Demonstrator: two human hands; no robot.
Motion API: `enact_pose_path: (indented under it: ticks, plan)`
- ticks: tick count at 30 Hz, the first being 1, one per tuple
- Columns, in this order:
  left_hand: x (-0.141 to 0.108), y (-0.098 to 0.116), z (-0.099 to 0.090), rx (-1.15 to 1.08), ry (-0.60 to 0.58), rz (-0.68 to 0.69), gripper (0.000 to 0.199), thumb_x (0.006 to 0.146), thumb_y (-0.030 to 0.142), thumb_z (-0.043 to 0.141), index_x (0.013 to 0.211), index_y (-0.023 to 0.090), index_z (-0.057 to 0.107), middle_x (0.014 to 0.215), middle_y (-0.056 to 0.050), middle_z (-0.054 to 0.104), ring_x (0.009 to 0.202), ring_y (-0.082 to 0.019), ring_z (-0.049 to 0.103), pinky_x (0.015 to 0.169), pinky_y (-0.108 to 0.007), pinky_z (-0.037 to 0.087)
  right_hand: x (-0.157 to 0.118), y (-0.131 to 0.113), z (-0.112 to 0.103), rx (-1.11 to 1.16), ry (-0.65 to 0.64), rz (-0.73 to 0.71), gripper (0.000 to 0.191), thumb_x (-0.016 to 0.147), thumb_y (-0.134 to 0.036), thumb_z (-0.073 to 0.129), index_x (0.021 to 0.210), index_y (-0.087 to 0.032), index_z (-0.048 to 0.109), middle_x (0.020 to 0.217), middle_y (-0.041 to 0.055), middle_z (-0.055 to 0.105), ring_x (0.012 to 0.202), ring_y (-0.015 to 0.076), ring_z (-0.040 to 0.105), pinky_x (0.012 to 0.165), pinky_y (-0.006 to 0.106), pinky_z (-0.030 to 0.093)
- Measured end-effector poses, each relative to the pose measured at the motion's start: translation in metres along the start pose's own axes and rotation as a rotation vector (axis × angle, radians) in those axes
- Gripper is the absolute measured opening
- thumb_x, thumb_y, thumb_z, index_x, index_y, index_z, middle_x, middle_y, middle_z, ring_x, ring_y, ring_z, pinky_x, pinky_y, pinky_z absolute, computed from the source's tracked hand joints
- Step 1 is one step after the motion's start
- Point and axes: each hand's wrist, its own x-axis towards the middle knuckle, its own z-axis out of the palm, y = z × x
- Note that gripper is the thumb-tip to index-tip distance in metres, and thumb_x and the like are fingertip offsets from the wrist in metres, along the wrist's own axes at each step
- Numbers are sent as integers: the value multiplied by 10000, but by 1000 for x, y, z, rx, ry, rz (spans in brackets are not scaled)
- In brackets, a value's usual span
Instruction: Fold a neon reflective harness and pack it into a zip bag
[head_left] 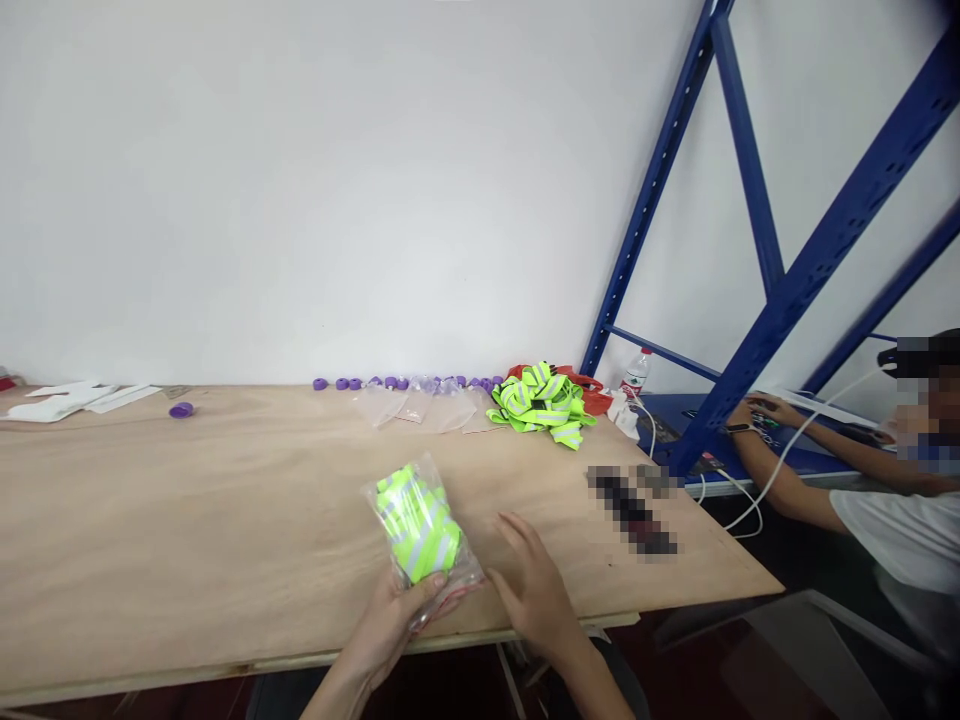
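A clear zip bag [420, 530] with a folded neon-yellow reflective strap inside is held near the table's front edge. My left hand [394, 610] grips its lower left side, thumb across the front. The bag's red-lined edge points toward me, to the lower right. Just right of the bag, my right hand [536, 590] has its fingers apart and holds nothing; a small gap seems to lie between it and the bag. Farther back lies a heap of neon-yellow reflective straps [541, 400], with flat clear bags [442, 405] to its left.
Small purple items [355, 384] line the wooden table [187, 540] by the wall, and one purple piece [181, 410] sits apart. White sheets [67, 400] lie back left. A blue metal rack [780, 290], a bottle [636, 372] and a seated person [892, 530] are at right.
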Motion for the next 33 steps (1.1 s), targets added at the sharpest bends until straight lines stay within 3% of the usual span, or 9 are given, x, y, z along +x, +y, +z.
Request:
enact_pose_path:
  ticks: [3, 6, 9, 11, 15, 18, 21, 29, 33]
  plan:
    - [-10, 4, 7, 81, -113, -139, 550, 594, 394, 931, 1050, 151, 740, 908, -156, 767, 789, -314, 752, 776, -424, 595, 11, -4, -1, -115, -212, -310, 562, 821, -181, 687, 1361, -321, 614, 1462, 65, 558, 1386, 309, 471, 1178, 529, 314]
    - [-15, 11, 2, 171, -260, -208, 495, 656, 490, 878, 1001, 162, 743, 827, -149, 769, 675, -277, 747, 682, -375, 588, 20, -19, -3, -76, -407, -412, 602, 850, -164, 685, 1402, -367, 560, 1409, 37, 607, 1343, 269, 529, 1213, 517, 245]
    - [-15, 25, -14, 265, -333, -186, 628, 765, 690, 693, 1110, 166, 715, 730, -145, 756, 570, -257, 722, 569, -335, 554, 25, -30, -6, 98, -349, -247, 558, 838, -198, 703, 1375, -308, 599, 1323, 75, 673, 1230, 272, 622, 1137, 460, 396]
    - [-11, 36, -23, 348, -245, -26, 684, 789, 715, 643, 1180, 156, 695, 661, -112, 731, 554, -230, 702, 557, -297, 535, 26, -35, -6, 244, -214, -20, 466, 833, -226, 703, 1297, -249, 655, 1236, 102, 712, 1134, 272, 666, 1012, 408, 509]
    - [-1, 48, -17, 357, -77, 311, 654, 651, 568, 846, 1168, 185, 730, 986, -121, 755, 948, -269, 699, 868, -327, 540, 30, -42, 2, 519, -229, 283, 436, 791, -271, 745, 1218, -207, 680, 1156, 83, 729, 1071, 267, 671, 937, 384, 534]
    - [6, 43, -1, 369, -103, 301, 530, 710, 573, 796, 1042, 161, 781, 994, -120, 757, 921, -289, 685, 823, -339, 544, 33, -48, 13, 633, -259, 319, 455, 753, -284, 784, 1192, -212, 687, 1180, 75, 714, 1087, 269, 655, 950, 387, 520]
    - [12, 33, 9, 331, 10, 307, 480, 765, 581, 742, 943, 137, 788, 851, -94, 756, 791, -261, 677, 709, -308, 538, 36, -51, 21, 697, -145, 374, 483, 742, -337, 811, 1190, -223, 672, 1145, 74, 720, 1042, 259, 663, 908, 380, 537]
    - [18, 30, 16, 284, 136, 376, 506, 761, 569, 755, 1038, 145, 759, 882, -76, 754, 802, -241, 679, 712, -281, 535, 40, -42, 34, 746, -51, 407, 421, 823, -553, 706, 1048, -202, 769, 1026, 101, 758, 960, 273, 680, 930, 422, 527]
    - [23, 26, 13, 303, 125, 372, 471, 774, 565, 748, 947, 129, 792, 821, -74, 754, 766, -234, 670, 664, -265, 518, 39, -37, 37, 660, 27, 450, 497, 834, -646, 640, 938, -184, 791, 907, 94, 756, 865, 264, 671, 862, 390, 535]
